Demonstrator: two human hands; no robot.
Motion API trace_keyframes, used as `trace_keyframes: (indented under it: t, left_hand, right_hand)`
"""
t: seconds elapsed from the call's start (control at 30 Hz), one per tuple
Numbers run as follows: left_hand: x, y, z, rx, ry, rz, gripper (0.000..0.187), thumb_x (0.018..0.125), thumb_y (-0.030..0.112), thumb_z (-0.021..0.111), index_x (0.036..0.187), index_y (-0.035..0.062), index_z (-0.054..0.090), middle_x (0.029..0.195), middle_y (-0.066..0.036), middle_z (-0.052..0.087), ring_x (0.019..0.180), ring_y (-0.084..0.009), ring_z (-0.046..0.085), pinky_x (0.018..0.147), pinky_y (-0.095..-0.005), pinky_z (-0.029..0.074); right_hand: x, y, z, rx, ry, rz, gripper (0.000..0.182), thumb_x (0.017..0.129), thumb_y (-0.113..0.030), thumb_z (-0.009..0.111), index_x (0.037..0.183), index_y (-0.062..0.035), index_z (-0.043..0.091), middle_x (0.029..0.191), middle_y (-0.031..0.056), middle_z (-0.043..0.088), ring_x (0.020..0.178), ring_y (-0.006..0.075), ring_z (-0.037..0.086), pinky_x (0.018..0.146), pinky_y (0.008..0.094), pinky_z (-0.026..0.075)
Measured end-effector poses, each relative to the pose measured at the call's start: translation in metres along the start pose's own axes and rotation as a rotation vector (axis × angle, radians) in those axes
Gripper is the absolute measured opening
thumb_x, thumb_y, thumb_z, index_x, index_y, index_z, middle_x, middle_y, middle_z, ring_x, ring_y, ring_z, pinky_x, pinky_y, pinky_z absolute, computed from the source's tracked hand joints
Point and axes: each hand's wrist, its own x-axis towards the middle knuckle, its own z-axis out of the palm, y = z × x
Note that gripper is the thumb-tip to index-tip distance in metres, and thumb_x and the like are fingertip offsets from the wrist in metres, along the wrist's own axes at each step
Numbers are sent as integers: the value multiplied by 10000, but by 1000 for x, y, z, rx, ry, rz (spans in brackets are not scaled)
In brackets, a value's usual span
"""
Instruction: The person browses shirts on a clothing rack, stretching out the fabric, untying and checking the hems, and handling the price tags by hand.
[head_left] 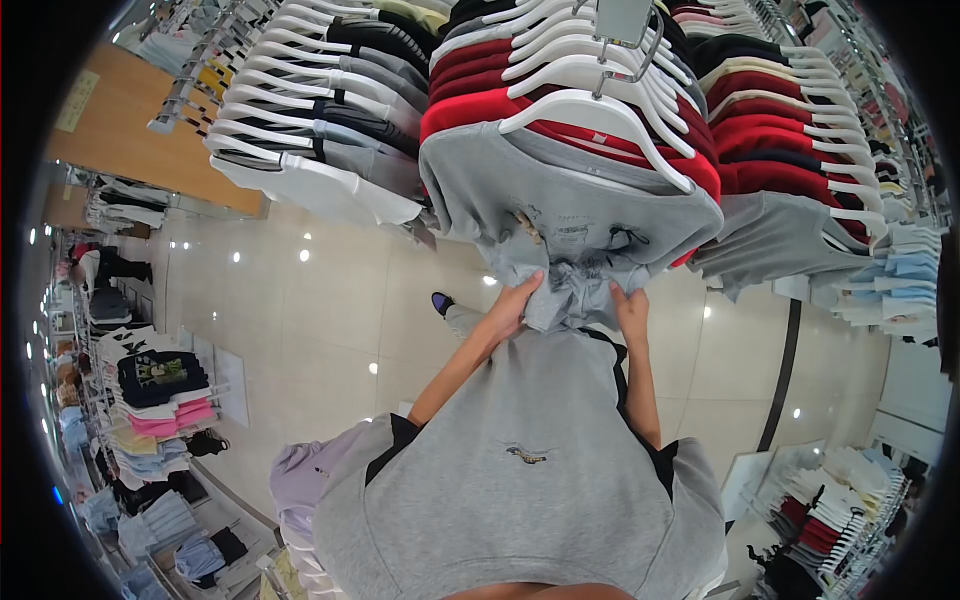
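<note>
A grey T-shirt [570, 190] with a small printed design hangs at the front of the middle rack on a white hanger [592, 110]. Its lower part is bunched up between my two hands. My left hand [517, 302] grips the gathered cloth on the left side. On the right side, my right hand [630, 308] pinches the same shirt, thumb up against the fabric. Folds of the cloth hide some of my fingertips. Below both hands is the grey sweatshirt [510, 410] that I wear.
Red shirts [470, 95] hang behind the grey one. Racks of white and dark clothes [330, 120] and of red and grey clothes [790, 180] stand on either side. Folded clothes [160, 390] lie at left. Another clothes rack [825, 520] is at lower right. The floor [310, 300] is shiny tile.
</note>
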Motion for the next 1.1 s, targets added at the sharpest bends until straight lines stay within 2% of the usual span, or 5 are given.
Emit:
trace_keyframes:
  t: [0.2, 0.27, 0.43, 0.73, 1.1]
  left_hand:
    - [-8, 10, 19, 110, -88, 8, 406, 948, 330, 553, 1190, 3, 556, 1156, -83, 607, 1079, -184, 575, 912, -310, 462]
    - [-18, 19, 34, 152, -116, -14, 480, 951, 386, 529, 1217, -14, 545, 1167, -94, 600, 1076, -178, 560, 928, -305, 435]
    - [-24, 32, 40, 609, 50, -59, 577, 964, 477, 459, 1234, -27, 540, 1160, -107, 594, 1046, -167, 546, 914, -308, 417]
    - [-22, 35, 26, -108, -297, 25, 356, 994, 401, 438, 1108, 90, 572, 1056, -28, 620, 951, -151, 583, 869, -318, 429]
    - [-23, 25, 19, 189, 332, 65, 485, 863, 433, 665, 1137, 47, 558, 1122, -56, 611, 1016, -203, 598, 900, -373, 460]
  right_hand:
    - [-73, -93, -30, -150, 358, -770, 532, 785, -285, 728, 1130, 62, 520, 1094, 253, 601, 989, 407, 583, 887, 420, 444]
    - [-94, -114, -31, -21, -18, -992, 441, 777, -231, 727, 1089, 24, 546, 1062, 202, 620, 971, 380, 588, 872, 416, 441]
    - [-79, -100, -8, -57, -22, -878, 334, 764, -174, 714, 1002, 2, 560, 1008, 132, 609, 955, 324, 568, 820, 421, 430]
    - [-83, -104, 0, -1, 32, -1013, 280, 734, -150, 731, 923, -16, 574, 967, 141, 621, 878, 342, 579, 771, 410, 451]
    - [-65, -103, -23, 198, 300, -962, 82, 828, -62, 598, 827, 18, 616, 848, 145, 648, 792, 314, 610, 715, 359, 468]
